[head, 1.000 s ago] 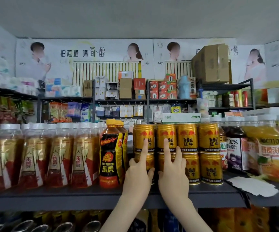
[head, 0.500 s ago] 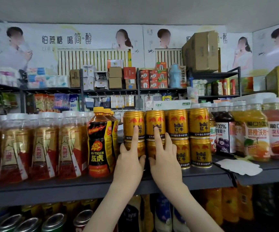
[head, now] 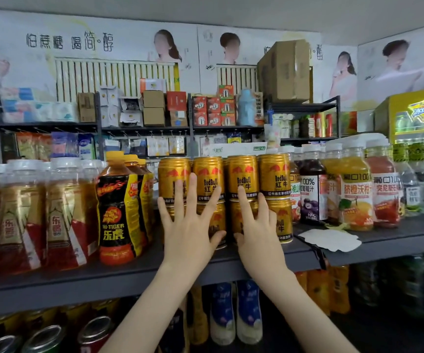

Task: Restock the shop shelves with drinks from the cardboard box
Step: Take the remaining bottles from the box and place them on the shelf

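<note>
Centre frame: left hand (head: 189,233) and right hand (head: 259,233), both spread flat, press stacked gold metal cans (head: 273,174) (push evenly, avoid toppling).

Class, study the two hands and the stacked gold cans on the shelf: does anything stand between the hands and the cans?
Nothing visible does. The left hand and the right hand touch the fronts of the gold cans directly.
</note>
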